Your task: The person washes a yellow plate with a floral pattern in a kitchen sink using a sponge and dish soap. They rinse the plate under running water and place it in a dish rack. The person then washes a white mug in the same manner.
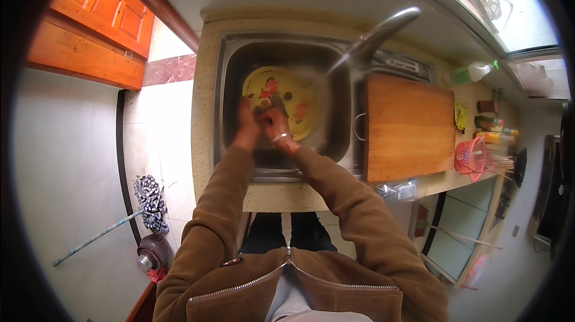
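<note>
Both my hands are inside a stainless steel sink [231, 142], over a round yellow basin [287, 131] with a red flower pattern. My left hand [248, 117] is at the basin's left side, blurred. Beside it, my right hand [274, 117], with a pale bracelet at its wrist, has its fingers bent. Something small and dark lies between or under the fingers, too blurred to name. A dark round spot shows near the middle of the basin. The metal faucet [375, 34] reaches over the sink's right side, with what looks like water at its tip.
A wooden cutting board [409, 129] lies right of the sink. Beyond it are a green-and-white spray bottle [471, 72], several bottles [492, 137] and a pink plastic basket [471, 158] with sticks. A plastic bag [397, 190] lies at the counter's front edge. A mop [152, 203] is on the left.
</note>
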### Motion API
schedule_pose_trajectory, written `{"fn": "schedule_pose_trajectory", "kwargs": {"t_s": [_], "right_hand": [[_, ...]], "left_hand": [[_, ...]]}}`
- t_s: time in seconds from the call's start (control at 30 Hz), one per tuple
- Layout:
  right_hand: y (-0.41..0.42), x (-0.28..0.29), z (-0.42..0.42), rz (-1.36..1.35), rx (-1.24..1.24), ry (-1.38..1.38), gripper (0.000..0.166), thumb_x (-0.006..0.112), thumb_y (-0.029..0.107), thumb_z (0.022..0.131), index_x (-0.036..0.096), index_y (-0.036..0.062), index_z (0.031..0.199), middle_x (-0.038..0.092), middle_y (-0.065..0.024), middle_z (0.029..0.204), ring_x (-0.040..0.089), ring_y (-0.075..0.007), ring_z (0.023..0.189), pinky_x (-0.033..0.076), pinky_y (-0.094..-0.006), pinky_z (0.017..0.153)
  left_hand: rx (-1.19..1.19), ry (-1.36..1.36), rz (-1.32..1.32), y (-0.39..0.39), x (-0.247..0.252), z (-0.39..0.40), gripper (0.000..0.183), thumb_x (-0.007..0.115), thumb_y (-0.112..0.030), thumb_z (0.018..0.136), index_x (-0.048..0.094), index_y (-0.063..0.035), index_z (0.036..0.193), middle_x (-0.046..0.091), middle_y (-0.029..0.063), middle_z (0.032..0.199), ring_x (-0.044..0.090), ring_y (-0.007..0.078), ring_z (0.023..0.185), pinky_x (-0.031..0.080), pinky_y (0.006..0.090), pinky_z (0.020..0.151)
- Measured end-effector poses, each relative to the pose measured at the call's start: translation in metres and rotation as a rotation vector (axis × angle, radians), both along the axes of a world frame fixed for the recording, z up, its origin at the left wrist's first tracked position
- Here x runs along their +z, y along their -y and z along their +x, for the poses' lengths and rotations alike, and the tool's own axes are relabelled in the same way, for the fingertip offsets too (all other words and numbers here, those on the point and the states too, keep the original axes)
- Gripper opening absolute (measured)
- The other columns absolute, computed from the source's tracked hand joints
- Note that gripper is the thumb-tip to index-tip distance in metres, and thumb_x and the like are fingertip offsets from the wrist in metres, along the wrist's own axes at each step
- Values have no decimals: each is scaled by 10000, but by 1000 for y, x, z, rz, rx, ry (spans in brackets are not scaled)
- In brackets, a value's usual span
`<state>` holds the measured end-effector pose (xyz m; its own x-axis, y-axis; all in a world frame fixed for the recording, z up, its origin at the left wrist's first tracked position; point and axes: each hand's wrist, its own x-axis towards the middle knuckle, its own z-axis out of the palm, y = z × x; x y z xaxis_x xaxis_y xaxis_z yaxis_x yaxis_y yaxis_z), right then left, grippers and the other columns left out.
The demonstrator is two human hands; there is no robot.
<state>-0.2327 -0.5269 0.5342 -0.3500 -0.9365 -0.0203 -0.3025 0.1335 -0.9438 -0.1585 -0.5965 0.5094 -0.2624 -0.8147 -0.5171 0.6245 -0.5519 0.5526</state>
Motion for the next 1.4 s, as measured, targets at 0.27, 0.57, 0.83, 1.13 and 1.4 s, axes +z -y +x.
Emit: {"fn": "schedule_pose_trajectory", "kwargs": {"t_s": [0.27, 0.57, 0.83, 1.13, 1.4], "right_hand": [[-62, 32, -80, 148, 265, -441, 201, 567, 52, 684, 629, 30, 873, 584, -174, 947, 577, -313, 821, 453, -330, 730], [-164, 191, -219, -80, -219, 28, 166, 548, 36, 777, 635, 38, 918, 617, -52, 841, 563, -121, 748, 463, -240, 676], [-191, 203, -511, -257, -943, 41, 84, 624, 52, 746, 557, 51, 797, 553, 12, 735, 478, -82, 665, 420, -220, 633], [-98, 226, -621, -257, -1271, 224, 295, 678, 174, 713, 493, 50, 906, 549, -68, 780, 519, -205, 665, 444, -338, 554], [-122, 214, -695, -216, -647, 581, 181, 626, 260, 763, 560, 95, 797, 482, -17, 659, 457, -147, 579, 395, -264, 503]], "left_hand": [[-108, 206, -4, 10, -53, 27, 268, 429, -149, 838, 515, -26, 1059, 564, 96, 973, 559, 218, 833, 456, 364, 718], [-366, 727, -88, 47, -74, 57, 346, 558, -139, 704, 528, 23, 1009, 570, 117, 915, 559, 198, 758, 448, 368, 629], [-90, 691, -51, -21, 72, -25, 547, 521, -55, 732, 332, 3, 1243, 527, 89, 853, 513, 150, 686, 379, 234, 523], [-1, 641, -108, -105, 103, -12, 471, 437, -70, 825, 306, -32, 1276, 460, 121, 1195, 530, 199, 1004, 401, 322, 813], [49, 613, -112, -127, 119, -5, 344, 417, -79, 840, 426, -23, 1179, 544, 96, 1037, 562, 179, 912, 431, 286, 735]]}}
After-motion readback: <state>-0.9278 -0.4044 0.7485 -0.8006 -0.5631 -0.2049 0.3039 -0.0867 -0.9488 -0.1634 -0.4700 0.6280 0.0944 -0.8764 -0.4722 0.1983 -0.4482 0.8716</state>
